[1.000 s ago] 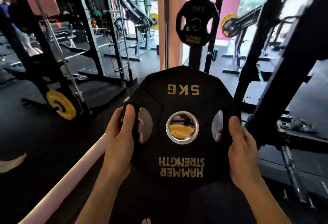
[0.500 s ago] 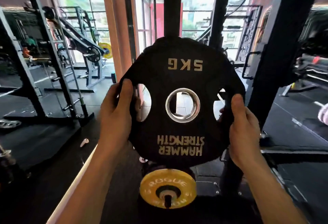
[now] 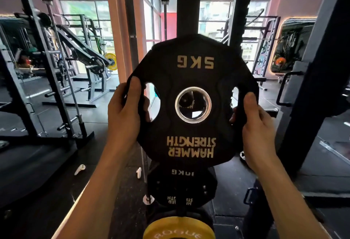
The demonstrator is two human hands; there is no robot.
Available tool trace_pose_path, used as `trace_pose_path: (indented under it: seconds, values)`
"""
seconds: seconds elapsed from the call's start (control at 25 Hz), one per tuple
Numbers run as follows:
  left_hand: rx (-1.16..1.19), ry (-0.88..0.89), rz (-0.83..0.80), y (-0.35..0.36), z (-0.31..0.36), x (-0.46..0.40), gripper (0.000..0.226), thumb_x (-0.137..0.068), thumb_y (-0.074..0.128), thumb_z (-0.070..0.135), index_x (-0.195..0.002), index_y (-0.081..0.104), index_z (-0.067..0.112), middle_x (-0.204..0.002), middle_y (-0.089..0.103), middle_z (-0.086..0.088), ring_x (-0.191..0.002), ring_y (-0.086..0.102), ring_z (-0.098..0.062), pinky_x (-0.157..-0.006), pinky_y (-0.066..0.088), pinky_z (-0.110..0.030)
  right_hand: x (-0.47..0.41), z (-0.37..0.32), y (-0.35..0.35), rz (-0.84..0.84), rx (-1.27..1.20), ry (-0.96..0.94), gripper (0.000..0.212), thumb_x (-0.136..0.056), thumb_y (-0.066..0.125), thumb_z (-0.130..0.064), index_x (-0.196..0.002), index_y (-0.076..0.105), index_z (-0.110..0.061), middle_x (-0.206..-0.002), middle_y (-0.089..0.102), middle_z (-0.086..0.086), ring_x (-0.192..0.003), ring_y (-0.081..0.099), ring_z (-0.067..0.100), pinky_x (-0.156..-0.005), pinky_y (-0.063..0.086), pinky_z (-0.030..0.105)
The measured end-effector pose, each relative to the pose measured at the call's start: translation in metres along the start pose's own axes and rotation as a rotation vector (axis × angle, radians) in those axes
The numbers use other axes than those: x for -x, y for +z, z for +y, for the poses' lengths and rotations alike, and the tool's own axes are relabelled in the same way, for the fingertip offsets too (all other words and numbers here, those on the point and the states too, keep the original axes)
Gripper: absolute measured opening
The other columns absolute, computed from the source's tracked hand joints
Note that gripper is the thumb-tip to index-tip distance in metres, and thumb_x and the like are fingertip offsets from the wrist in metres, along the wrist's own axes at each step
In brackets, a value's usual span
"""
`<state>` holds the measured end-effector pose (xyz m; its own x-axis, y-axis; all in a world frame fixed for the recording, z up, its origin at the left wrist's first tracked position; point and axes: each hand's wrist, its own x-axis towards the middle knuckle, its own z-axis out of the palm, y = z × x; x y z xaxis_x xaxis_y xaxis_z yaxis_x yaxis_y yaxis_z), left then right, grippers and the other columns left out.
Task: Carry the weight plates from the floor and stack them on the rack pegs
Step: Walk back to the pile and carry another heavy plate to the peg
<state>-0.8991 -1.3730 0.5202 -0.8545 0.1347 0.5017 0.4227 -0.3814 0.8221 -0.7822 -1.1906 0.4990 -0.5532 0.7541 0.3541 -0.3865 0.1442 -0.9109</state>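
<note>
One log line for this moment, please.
phase: carrying to rack | held: 5 kg plate, upright, off peg | left hand: gripping | right hand: gripping | below: black plate, yellow plate

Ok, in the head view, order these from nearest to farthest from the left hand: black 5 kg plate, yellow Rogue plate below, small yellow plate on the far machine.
1. Black 5 kg plate: gripped by the left hand.
2. Yellow Rogue plate: below, bottom centre.
3. Small yellow plate: far left background, on a machine.
</note>
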Motion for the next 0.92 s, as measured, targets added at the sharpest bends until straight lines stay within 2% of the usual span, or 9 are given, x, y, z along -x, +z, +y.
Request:
trace_pose_path:
  seconds: [0.08, 0.2, 0.36, 0.48, 0.6, 0.68, 0.76, 0.84, 0.92]
  values:
    - [-0.006, -0.020, 0.010, 0.007, -0.016, -0.019, 0.028, -0.099, 0.050, 0.042, -0.082, 0.058, 0.022, -0.058, 0.046, 0.000, -0.045, 0.042, -0.014, -0.045, 0.036, -0.023, -0.023, 0.014, 0.007, -0.001, -0.003, 0.034, 0.059, -0.079, 0.050, -0.065, -0.082, 0.060, -0.007, -0.067, 0.059, 0.002, -0.072, 0.054, 0.024, -0.070, 0.045, 0.037]
    - [-0.023, -0.064, 0.058, 0.010, -0.041, -0.044, 0.028, -0.099, 0.049, 0.041, -0.079, 0.058, 0.023, -0.055, 0.049, 0.004, -0.046, 0.044, -0.011, -0.046, 0.038, -0.022, -0.048, 0.033, 0.018, -0.003, 0.008, 0.063, 0.050, -0.085, 0.051, -0.060, -0.082, 0.061, -0.011, -0.066, 0.060, -0.001, -0.073, 0.056, 0.022, -0.071, 0.046, 0.037]
    - [-0.088, -0.076, 0.057, 0.012, -0.070, -0.071, 0.034, -0.099, 0.046, 0.047, -0.081, 0.057, 0.020, -0.056, 0.051, 0.005, -0.049, 0.045, -0.011, -0.049, 0.038, -0.024, -0.069, 0.054, 0.032, 0.022, 0.023, 0.083, 0.053, -0.077, 0.052, -0.065, -0.084, 0.059, -0.013, -0.065, 0.057, -0.004, -0.073, 0.053, 0.020, -0.073, 0.043, 0.037]
    - [-0.109, -0.016, 0.034, 0.014, -0.087, -0.084, 0.034, -0.101, 0.044, 0.043, -0.079, 0.051, 0.018, -0.055, 0.048, 0.000, -0.045, 0.044, -0.015, -0.046, 0.037, -0.025, -0.081, 0.062, 0.036, 0.031, 0.039, 0.066, 0.059, -0.074, 0.050, -0.070, -0.081, 0.059, -0.012, -0.066, 0.055, 0.001, -0.067, 0.051, 0.019, -0.064, 0.043, 0.033]
    - [-0.111, 0.049, 0.010, 0.017, -0.103, -0.104, 0.030, -0.100, 0.045, 0.042, -0.078, 0.052, 0.022, -0.057, 0.054, 0.003, -0.048, 0.049, -0.014, -0.050, 0.041, -0.027, -0.099, 0.072, 0.040, 0.013, 0.079, 0.023, 0.076, -0.075, 0.044, -0.071, -0.086, 0.057, 0.002, -0.068, 0.059, 0.005, -0.063, 0.055, 0.019, -0.054, 0.047, 0.024]
    - [-0.165, 0.071, 0.022, 0.021, -0.115, -0.118, 0.027, -0.103, 0.042, 0.037, -0.084, 0.056, 0.023, -0.066, 0.064, 0.010, -0.059, 0.059, -0.003, -0.059, 0.046, -0.019, -0.114, 0.079, 0.044, -0.003, 0.095, 0.028, 0.074, -0.078, 0.041, -0.069, -0.088, 0.060, 0.002, -0.069, 0.064, 0.004, -0.064, 0.061, 0.017, -0.055, 0.050, 0.017]
    - [-0.184, 0.073, 0.027, 0.029, -0.123, -0.131, 0.023, -0.103, 0.041, 0.034, -0.092, 0.058, 0.025, -0.077, 0.069, 0.016, -0.070, 0.063, 0.003, -0.065, 0.047, -0.015, -0.129, 0.084, 0.048, -0.010, 0.089, 0.037, 0.063, -0.082, 0.040, -0.064, -0.090, 0.065, -0.007, -0.069, 0.070, -0.001, -0.066, 0.067, 0.012, -0.057, 0.052, 0.015]
    - [-0.164, 0.055, 0.027, 0.035, -0.131, -0.143, 0.021, -0.103, 0.040, 0.029, -0.099, 0.058, 0.019, -0.079, 0.069, 0.012, -0.070, 0.066, 0.003, -0.063, 0.048, -0.011, -0.145, 0.090, 0.053, -0.027, 0.090, 0.039, 0.057, -0.083, 0.038, -0.061, -0.091, 0.066, -0.013, -0.070, 0.073, -0.005, -0.066, 0.069, 0.007, -0.056, 0.052, 0.015]
    - [-0.179, 0.069, 0.022, 0.041, -0.138, -0.153, 0.019, -0.104, 0.038, 0.022, -0.098, 0.056, 0.021, -0.076, 0.069, 0.021, -0.071, 0.064, 0.011, -0.062, 0.045, -0.005, -0.159, 0.095, 0.058, -0.032, 0.103, 0.043, 0.057, -0.082, 0.037, -0.063, -0.092, 0.066, -0.015, -0.074, 0.075, -0.005, -0.068, 0.070, 0.008, -0.055, 0.052, 0.014]
